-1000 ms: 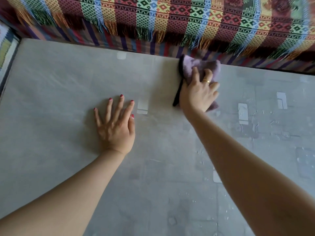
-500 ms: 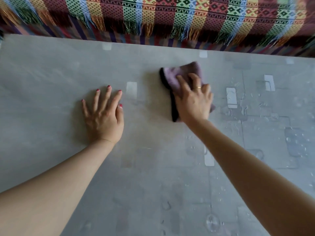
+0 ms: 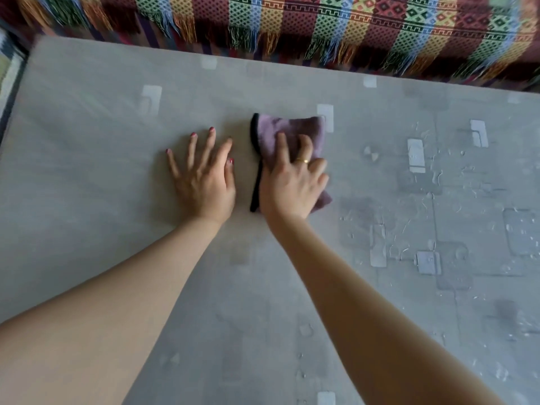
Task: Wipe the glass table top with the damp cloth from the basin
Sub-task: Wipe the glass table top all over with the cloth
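Glass table top (image 3: pixel 87 141), grey, wide, with water droplets and streaks on its right portion. Purple cloth (image 3: pixel 292 130) with black edging, folded, lying flat on the glass near the far middle. Right hand (image 3: pixel 292 182), gold ring on one finger, palm down on the cloth, fingers extended and slightly spread, pressing it to the surface. Left hand (image 3: pixel 201 179), just beside the cloth's black edge, flat on bare glass, fingers spread. Multicoloured woven fringed throw (image 3: pixel 321 21) along the far edge.

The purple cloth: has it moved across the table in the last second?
Yes. The purple cloth has slid from the table's far edge toward the person, nearer the left hand.
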